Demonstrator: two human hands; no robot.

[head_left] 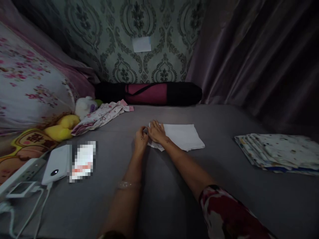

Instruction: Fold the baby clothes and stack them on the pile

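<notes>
A white folded cloth [183, 136] lies flat on the grey bed sheet in front of me. My right hand [156, 132] rests palm down on its left part, fingers stretched out and pressing on it. Close beside it, my left hand [141, 138] is at the cloth's left edge with fingers curled in and thumb toward the right hand. Its fingertips are partly hidden, but they appear to pinch that edge. A clear bangle [126, 185] circles my left wrist.
Patterned folded cloths [281, 151] are stacked at the right. On the left are a floral garment [103, 114], a yellow plush toy [62, 127], a white power bank [57, 164] and a power strip [23, 174] with cables. A black and pink long bag [147, 94] lies along the wall.
</notes>
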